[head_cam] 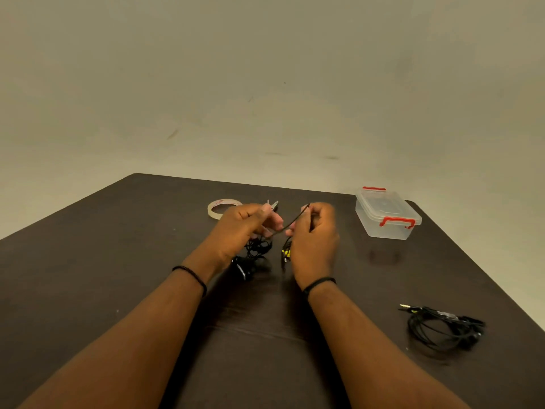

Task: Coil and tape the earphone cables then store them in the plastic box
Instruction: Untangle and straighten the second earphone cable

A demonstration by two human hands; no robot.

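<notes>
A dark worktop is shown carrying all items. A lidded clear plastic box with red latches is seen well to the right of the grip. A coiled black earphone cable lies nearer the viewer, right of the grip. A tape roll lies just left of it. The left hand and right hand are raised, fingers curled, pinching a taut black cable between them; tangled cable hangs beneath onto the worktop.
</notes>
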